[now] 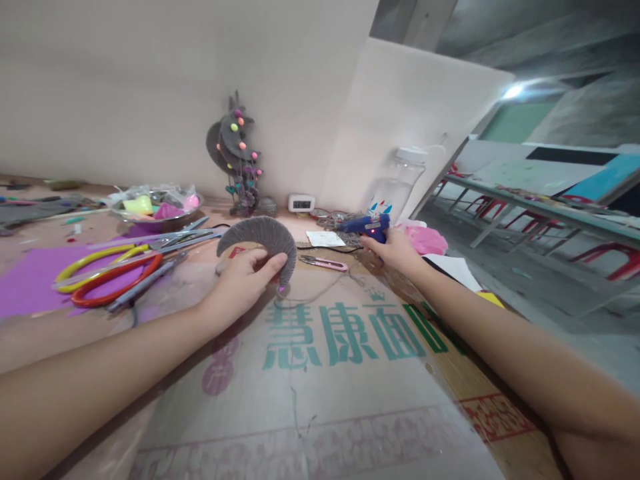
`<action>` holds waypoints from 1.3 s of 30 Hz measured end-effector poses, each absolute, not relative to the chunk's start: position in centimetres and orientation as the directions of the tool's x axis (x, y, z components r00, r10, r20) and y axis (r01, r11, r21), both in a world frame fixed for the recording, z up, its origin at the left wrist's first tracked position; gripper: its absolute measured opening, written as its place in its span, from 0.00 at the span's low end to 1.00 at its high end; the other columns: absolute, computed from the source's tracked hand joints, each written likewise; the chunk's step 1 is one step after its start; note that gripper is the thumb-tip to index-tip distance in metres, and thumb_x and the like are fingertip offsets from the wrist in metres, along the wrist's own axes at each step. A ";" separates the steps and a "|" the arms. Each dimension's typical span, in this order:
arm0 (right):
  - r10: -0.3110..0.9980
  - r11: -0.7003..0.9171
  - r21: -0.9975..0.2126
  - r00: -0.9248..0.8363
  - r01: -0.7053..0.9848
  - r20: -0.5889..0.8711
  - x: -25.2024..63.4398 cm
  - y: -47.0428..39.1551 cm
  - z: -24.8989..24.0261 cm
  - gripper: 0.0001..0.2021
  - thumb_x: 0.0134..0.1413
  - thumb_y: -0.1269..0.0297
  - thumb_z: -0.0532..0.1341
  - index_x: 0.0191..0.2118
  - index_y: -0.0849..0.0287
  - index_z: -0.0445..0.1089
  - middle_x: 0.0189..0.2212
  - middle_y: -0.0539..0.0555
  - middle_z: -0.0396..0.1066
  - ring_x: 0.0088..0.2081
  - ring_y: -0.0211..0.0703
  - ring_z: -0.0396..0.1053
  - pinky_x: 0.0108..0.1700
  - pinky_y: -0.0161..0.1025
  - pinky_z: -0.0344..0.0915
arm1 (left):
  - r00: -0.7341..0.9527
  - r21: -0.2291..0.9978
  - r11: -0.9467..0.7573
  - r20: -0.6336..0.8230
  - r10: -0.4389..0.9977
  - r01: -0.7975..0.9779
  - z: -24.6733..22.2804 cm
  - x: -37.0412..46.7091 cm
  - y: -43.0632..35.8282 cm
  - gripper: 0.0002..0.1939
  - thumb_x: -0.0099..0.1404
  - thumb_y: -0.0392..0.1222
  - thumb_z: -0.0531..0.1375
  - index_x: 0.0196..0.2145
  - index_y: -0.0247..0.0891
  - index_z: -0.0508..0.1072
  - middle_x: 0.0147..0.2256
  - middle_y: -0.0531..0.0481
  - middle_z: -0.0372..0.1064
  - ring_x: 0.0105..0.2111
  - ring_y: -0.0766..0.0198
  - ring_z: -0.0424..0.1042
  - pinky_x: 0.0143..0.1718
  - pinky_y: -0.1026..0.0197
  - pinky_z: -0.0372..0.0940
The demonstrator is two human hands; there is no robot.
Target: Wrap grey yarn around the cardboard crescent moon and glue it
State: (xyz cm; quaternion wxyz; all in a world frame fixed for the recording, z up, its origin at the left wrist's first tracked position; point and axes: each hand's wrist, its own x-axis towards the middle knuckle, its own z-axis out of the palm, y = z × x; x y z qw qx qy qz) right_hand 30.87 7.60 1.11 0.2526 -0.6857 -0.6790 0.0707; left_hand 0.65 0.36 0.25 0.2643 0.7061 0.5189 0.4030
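My left hand (250, 273) is closed on a grey yarn-wrapped crescent (267, 233), thumb on top near its lower end. A bit of purple shows at that tip, and a loose grey yarn strand (320, 293) trails from it over the printed sheet. Farther right, my right hand (393, 250) is wrapped round the handle of a blue glue gun (375, 227), which has a small red light lit. The gun's nozzle points left, above a small white packet (325, 239). Pink thread snips (324, 263) lie between my two hands.
Scissors with yellow and red handles (115, 267) lie on purple sheets (30, 273) at left. Behind them stands a metal bowl (157, 217) of bright pieces. A decorated grey moon ornament (237, 153), a small digital clock (301, 203) and a clear bottle (397, 183) line the wall.
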 end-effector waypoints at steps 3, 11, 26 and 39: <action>0.971 0.111 -0.657 0.061 0.745 0.233 30.3 6.9 2.1 0.17 0.55 0.51 0.54 0.34 0.62 0.70 0.30 0.61 0.75 0.27 0.47 0.72 0.29 0.42 0.67 | 0.124 0.844 -0.257 0.224 0.967 0.472 -0.1 0.6 0.7 0.17 0.59 0.53 0.57 0.21 0.38 0.67 0.22 0.52 0.68 0.25 0.63 0.67 0.27 0.62 0.57; 0.936 0.341 -0.806 -0.093 0.484 0.341 25.6 2.1 2.2 0.11 0.53 0.57 0.59 0.35 0.59 0.70 0.32 0.56 0.74 0.33 0.43 0.72 0.39 0.40 0.69 | 0.043 0.827 -0.184 0.191 0.981 0.531 0.6 0.8 0.4 0.14 0.58 0.51 0.57 0.23 0.37 0.68 0.24 0.50 0.71 0.26 0.61 0.69 0.30 0.61 0.59; 0.862 0.496 -0.715 -0.377 0.493 0.338 24.1 -1.7 0.7 0.11 0.49 0.56 0.63 0.32 0.58 0.67 0.28 0.51 0.71 0.30 0.40 0.69 0.33 0.37 0.66 | 0.107 0.851 -0.279 0.258 0.960 0.446 0.1 0.6 0.8 0.13 0.60 0.48 0.56 0.24 0.38 0.65 0.22 0.54 0.63 0.25 0.65 0.63 0.28 0.63 0.56; 0.825 0.549 -0.678 -0.444 0.489 0.349 23.9 -1.7 0.6 0.09 0.48 0.58 0.64 0.29 0.59 0.69 0.27 0.52 0.70 0.31 0.40 0.69 0.36 0.37 0.66 | 0.036 0.878 -0.228 0.235 0.971 0.422 0.6 0.6 0.7 0.15 0.57 0.51 0.58 0.23 0.37 0.69 0.23 0.52 0.70 0.27 0.63 0.68 0.29 0.64 0.59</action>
